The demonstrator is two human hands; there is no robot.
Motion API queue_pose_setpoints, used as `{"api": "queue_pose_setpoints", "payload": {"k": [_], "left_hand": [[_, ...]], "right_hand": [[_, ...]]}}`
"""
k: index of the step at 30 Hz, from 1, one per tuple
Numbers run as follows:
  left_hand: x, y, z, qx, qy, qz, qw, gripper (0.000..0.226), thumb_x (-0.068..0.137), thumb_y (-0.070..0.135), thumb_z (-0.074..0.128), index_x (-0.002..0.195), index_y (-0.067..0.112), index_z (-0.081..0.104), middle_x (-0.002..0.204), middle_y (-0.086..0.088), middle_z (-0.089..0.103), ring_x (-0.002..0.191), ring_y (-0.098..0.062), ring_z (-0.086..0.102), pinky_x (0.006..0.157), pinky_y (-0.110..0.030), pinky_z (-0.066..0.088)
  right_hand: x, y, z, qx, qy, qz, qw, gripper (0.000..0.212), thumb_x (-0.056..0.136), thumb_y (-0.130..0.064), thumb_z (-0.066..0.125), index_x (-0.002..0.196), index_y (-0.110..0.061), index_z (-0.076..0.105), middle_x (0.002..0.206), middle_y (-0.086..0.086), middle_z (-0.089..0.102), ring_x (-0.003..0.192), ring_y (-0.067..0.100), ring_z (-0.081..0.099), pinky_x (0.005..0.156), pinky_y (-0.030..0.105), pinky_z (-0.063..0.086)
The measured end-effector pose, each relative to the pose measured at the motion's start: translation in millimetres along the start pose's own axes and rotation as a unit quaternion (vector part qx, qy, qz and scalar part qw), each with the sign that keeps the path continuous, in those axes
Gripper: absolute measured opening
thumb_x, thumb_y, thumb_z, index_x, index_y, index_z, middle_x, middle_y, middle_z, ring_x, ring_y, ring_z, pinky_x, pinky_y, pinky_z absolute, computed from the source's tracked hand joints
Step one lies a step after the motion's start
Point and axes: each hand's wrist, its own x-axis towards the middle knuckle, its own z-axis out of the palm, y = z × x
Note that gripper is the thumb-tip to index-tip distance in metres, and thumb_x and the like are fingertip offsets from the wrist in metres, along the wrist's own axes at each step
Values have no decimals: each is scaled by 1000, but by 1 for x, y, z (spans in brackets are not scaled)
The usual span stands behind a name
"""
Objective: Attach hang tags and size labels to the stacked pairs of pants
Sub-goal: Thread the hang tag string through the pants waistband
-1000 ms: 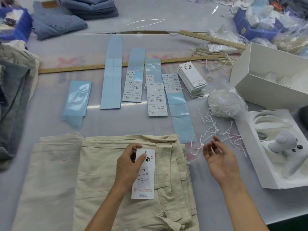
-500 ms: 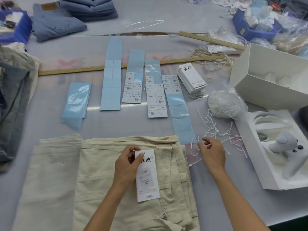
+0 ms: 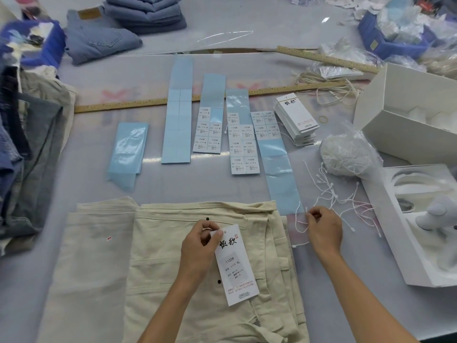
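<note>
Cream pants (image 3: 173,268) lie folded at the table's (image 3: 321,305) near edge. Left hand (image 3: 197,246) pinches the top of a hang tag (image 3: 236,266), marked 1103# XL, which lies on the pants. Right hand (image 3: 322,229), just right of the pants, pinches a white string (image 3: 300,222) from the loose strings (image 3: 341,191). Farther away: label sheets (image 3: 243,142) on blue backing, a tag stack (image 3: 296,120), a bag of strings (image 3: 346,154). Far left: folded jeans (image 3: 99,43).

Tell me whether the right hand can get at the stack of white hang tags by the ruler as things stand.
Probably yes. The right hand pinches a white string loop, but only loose white strings and bare table lie between it and the stack of white hang tags. It would likely have to free its grip first.
</note>
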Motion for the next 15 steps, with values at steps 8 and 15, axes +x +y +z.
{"api": "queue_pose_setpoints", "payload": {"k": [8, 15], "left_hand": [[3, -1, -4, 22, -19, 4, 1000, 11, 94, 23, 70, 91, 28, 62, 65, -21, 59, 62, -17, 49, 66, -35, 40], [-3, 6, -3, -19, -35, -17, 999, 15, 96, 22, 71, 98, 37, 70, 84, -2, 78, 87, -23, 73, 81, -49, 56]], "right_hand": [[-7, -8, -3, -7, -6, -26, 1000, 20, 99, -3, 55, 112, -4, 70, 105, 15, 68, 104, 36, 60, 89, 43, 47], [-83, -57, -26, 278, -39, -29, 959, 18, 98, -8, 62, 96, -22, 73, 98, -4, 73, 92, 9, 66, 82, 25, 51]]}}
